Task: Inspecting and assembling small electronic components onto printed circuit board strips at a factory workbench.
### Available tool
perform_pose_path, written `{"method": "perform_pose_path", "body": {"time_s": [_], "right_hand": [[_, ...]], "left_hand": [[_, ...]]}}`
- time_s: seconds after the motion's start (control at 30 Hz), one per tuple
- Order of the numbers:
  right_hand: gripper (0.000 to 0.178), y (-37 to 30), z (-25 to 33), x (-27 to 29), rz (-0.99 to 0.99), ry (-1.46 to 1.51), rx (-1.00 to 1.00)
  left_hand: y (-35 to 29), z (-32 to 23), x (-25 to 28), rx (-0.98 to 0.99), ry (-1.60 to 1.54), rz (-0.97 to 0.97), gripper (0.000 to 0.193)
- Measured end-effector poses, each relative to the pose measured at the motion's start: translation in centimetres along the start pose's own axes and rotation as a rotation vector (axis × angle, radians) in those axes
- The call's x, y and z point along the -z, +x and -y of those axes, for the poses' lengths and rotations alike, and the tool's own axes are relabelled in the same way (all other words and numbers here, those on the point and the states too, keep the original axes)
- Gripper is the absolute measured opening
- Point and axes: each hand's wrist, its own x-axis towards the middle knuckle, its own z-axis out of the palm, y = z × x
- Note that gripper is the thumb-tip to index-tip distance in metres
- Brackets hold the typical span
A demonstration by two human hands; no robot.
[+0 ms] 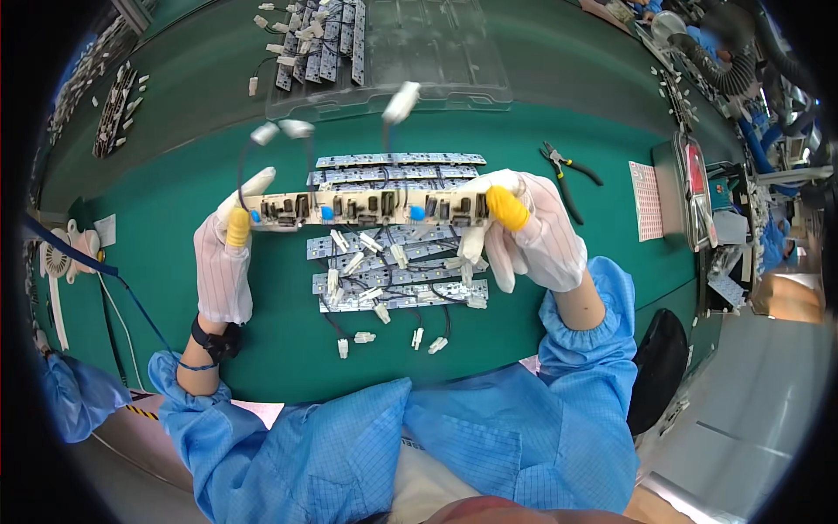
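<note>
A long, narrow circuit board [367, 208] with black and blue components is held level above the green mat. My left hand [225, 253], in a white glove with a yellow thumb cover, pinches its left end. At the right end, my right hand [532, 227], gloved the same way, grips it between thumb and fingers. Wires with white connectors [401, 102] rise from the board, slightly blurred. Below it lie several similar circuit boards [401, 301] in rows, their white connectors [398, 255] spread over them and toward me. The held board hides part of those rows.
Pliers [566, 179] with black and yellow handles lie at the right, beside a pink label sheet [646, 201] and a metal box [683, 192]. Behind stands a clear plastic tray [436, 52] next to stacked boards [327, 44]. A blue cord [140, 301] runs to my left wrist.
</note>
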Motion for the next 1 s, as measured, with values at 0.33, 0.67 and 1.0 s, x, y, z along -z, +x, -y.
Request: {"method": "perform_pose_path", "body": {"time_s": [0.33,0.67,1.0], "right_hand": [[0.059,-0.1,-1.7,0.1,0.080,0.200,0.048],[0.066,0.7,-1.3,-1.5,-0.020,-0.050,0.045],[0.047,3.1,-3.3,2.6,-0.396,-0.447,0.345]], "left_hand": [[-1.0,0.9,1.2,0.083,-0.274,0.214,0.044],[0.1,-1.1,1.6,0.393,-0.730,0.296,0.061],[4.2,7.8,14.7,0.335,0.608,-0.064,0.037]]}}
